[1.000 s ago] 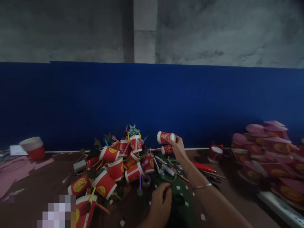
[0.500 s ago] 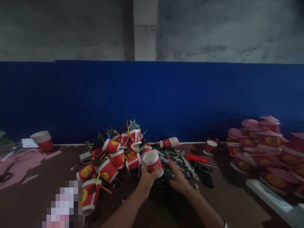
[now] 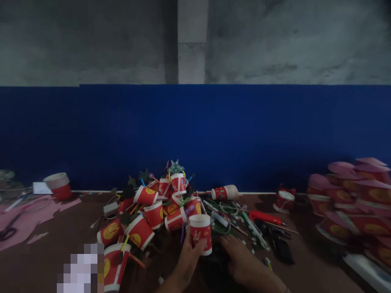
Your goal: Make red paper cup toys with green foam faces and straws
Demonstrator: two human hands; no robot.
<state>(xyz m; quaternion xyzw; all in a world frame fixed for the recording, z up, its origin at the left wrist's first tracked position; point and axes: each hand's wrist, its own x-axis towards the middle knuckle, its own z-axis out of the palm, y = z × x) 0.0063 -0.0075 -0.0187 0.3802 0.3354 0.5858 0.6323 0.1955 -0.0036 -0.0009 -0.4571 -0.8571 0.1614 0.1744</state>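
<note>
My left hand [image 3: 187,258] is wrapped around a red paper cup [image 3: 200,235] with a white rim, a printed pattern and its mouth upward. To the right of the cup, my right hand [image 3: 241,258] is low over the table, its fingertips beside a dark, unclear patch. Those fingers are blurred and partly hidden, so whether they grip anything cannot be made out. Just beyond the cup lies a heap of decorated red cups [image 3: 154,213] with coloured sticks, topped by a cup bearing a green paper animal face [image 3: 175,167].
Behind my right hand lie a red-handled tool [image 3: 265,217], a black object [image 3: 282,249] and scattered sticks. Stacked cups [image 3: 226,192] lie on their side near the wall. Pink-topped cups [image 3: 371,189] pile at right. Pink paper [image 3: 33,215] and nested cups [image 3: 58,186] are at left.
The view has tilted up slightly and swung left. My left hand still holds the cup, now more upright. My right hand has drawn back from the sticks, nearer the table's front.
</note>
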